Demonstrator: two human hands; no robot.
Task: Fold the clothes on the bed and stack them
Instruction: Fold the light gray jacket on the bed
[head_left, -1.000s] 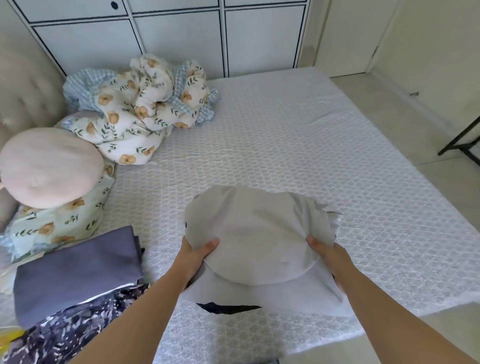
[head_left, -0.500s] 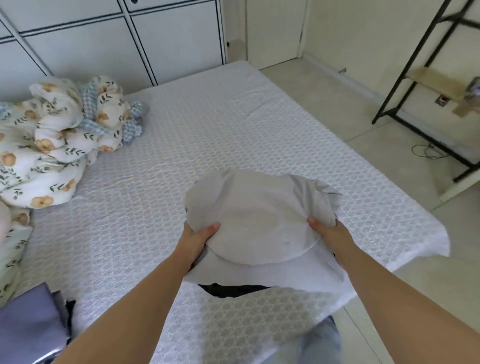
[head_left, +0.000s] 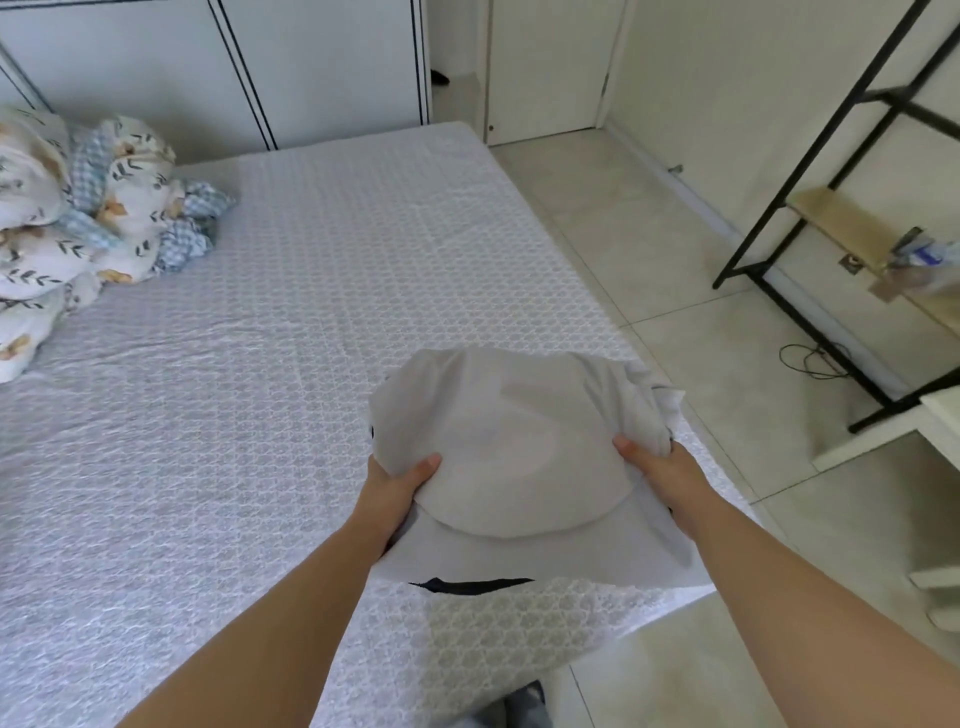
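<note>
A folded light grey garment (head_left: 514, 457) is held above the near right corner of the bed (head_left: 260, 364). My left hand (head_left: 397, 488) grips its left edge, thumb on top and fingers underneath. My right hand (head_left: 660, 467) grips its right edge the same way, where the cloth bunches up. A dark strip of fabric (head_left: 472, 584) shows under the garment's near edge.
A crumpled floral and checked duvet (head_left: 88, 208) lies at the far left of the bed. White wardrobe doors (head_left: 260, 67) stand behind the bed. A black metal shelf rack (head_left: 841, 234) stands on the tiled floor (head_left: 675, 260) to the right, with a white furniture edge (head_left: 940, 431) beside it.
The view has swung to the right: the purple folded pile and pillows at the left have left the frame, and the rack and floor have come in. Both hands keep their grip on the grey garment.
</note>
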